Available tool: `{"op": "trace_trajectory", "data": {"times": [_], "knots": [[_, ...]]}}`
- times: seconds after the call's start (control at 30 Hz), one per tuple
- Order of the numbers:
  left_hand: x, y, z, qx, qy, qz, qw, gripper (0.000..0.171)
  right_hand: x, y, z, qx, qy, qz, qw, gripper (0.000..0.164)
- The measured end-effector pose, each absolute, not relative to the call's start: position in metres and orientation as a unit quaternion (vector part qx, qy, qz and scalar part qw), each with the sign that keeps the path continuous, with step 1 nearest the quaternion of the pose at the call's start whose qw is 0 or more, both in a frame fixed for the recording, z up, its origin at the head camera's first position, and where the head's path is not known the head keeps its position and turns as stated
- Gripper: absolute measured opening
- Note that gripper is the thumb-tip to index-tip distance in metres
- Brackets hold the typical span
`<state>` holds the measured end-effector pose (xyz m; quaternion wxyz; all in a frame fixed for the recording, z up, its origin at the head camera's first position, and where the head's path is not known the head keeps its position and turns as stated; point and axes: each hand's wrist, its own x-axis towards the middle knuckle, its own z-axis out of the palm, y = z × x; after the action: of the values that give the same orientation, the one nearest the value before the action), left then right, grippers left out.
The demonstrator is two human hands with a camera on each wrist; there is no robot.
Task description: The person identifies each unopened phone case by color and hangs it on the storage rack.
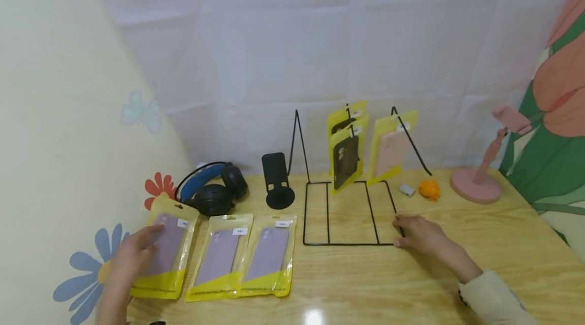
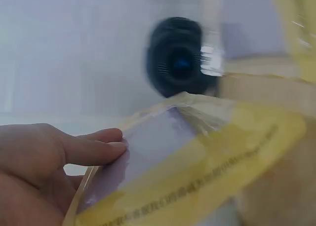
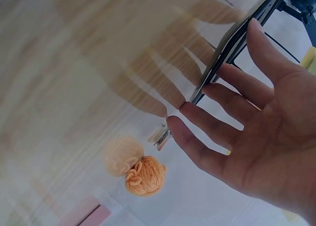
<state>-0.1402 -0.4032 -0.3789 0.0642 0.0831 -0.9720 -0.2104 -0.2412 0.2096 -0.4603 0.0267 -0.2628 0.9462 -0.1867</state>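
My left hand [image 1: 132,256] pinches the left edge of a clear and yellow packet holding a purple phone case [image 1: 168,249]. In the left wrist view, thumb and forefinger lie along the packet's edge and the packet [image 2: 153,157] tilts. Two more purple phone case packets [image 1: 217,259] [image 1: 267,256] lie side by side to its right. My right hand [image 1: 420,233] touches the right side of the black wire display rack [image 1: 329,213], fingers extended near the tabletop. On the rack's hooks hang two packets with black phone cases [image 1: 346,160] and one with a pink case [image 1: 390,152].
Headphones [image 1: 215,198] and a black phone stand [image 1: 276,183] stand behind the packets. Right of the rack are a small grey item [image 1: 407,190], an orange bundle of yarn [image 1: 429,190] and a pink stand [image 1: 477,183]. A wall bounds the wooden table [image 1: 365,284] on the left.
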Motion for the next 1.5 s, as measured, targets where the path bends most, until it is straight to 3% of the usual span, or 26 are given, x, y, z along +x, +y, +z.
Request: {"op": "trace_trajectory", "data": {"times": [0.17, 0.27, 0.33, 0.47, 0.63, 1.17, 1.5], "knots": [[-0.126, -0.376, -0.344, 0.08, -0.959, -0.234, 0.14, 0.04, -0.243, 0.21, -0.457, -0.267, 0.946, -0.184, 0.021, 0.052], [-0.118, -0.349, -0.331, 0.003, -0.94, -0.266, 0.213, 0.039, -0.244, 0.21, -0.455, -0.267, 0.945, -0.185, 0.021, 0.053], [-0.116, -0.327, -0.325, -0.073, -0.918, -0.312, 0.234, 0.04, -0.245, 0.21, -0.454, -0.268, 0.946, -0.184, 0.022, 0.053], [-0.119, -0.285, -0.317, -0.191, -0.865, -0.42, 0.198, 0.043, -0.246, 0.211, -0.455, -0.273, 0.945, -0.18, 0.016, 0.052], [-0.127, -0.251, -0.318, -0.221, -0.84, -0.473, 0.148, 0.041, -0.247, 0.21, -0.456, -0.274, 0.944, -0.183, 0.017, 0.052], [-0.155, -0.226, -0.337, -0.185, -0.841, -0.5, 0.094, 0.034, -0.243, 0.209, -0.454, -0.258, 0.949, -0.178, 0.027, 0.052], [-0.217, -0.217, -0.346, -0.15, -0.826, -0.537, 0.079, 0.039, -0.243, 0.209, -0.458, -0.266, 0.946, -0.182, 0.023, 0.051]]}}
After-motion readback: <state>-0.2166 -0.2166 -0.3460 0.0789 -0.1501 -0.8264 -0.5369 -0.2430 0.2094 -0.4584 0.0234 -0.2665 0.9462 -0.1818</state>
